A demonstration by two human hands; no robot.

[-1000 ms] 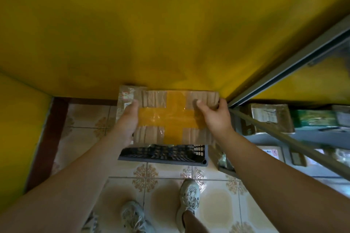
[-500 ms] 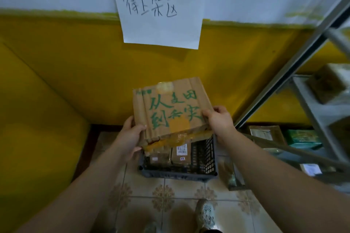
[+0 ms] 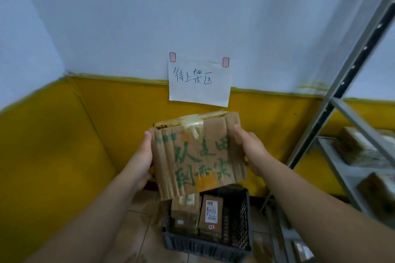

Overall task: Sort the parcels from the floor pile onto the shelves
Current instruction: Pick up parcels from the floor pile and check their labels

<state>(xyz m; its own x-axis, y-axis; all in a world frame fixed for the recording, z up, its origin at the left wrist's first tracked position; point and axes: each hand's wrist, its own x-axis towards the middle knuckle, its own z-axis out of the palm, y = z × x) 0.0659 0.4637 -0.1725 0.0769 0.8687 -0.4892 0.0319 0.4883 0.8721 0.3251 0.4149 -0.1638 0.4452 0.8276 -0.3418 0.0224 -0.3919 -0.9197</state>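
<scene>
held parcel (image 3: pixel 198 156): creased brown cardboard box, green characters and yellowish tape on it; gripped at both side edges by the left hand (image 3: pixel 143 158) and right hand (image 3: pixel 251 149), printed face tilted upward.
pile parcels (image 3: pixel 210 213): two labelled brown boxes, stood upright directly below the grip.
shelf parcels (image 3: pixel 354 145): brown packages laid on grey shelves (image 3: pixel 339 166), right of the grip.

The back wall (image 3: pixel 192 17) is two-toned — pale blue-white above, mustard yellow below, with an uneven painted edge between the bands. A white paper sign (image 3: pixel 199 89) with handwritten characters hangs across that edge. The side wall (image 3: pixel 32 145) on the left shares the same bands. Patterned floor tiles (image 3: pixel 149 215) lie below. A grey metal shelving rack (image 3: pixel 330 100) stands at the right — its upright slanted.
</scene>
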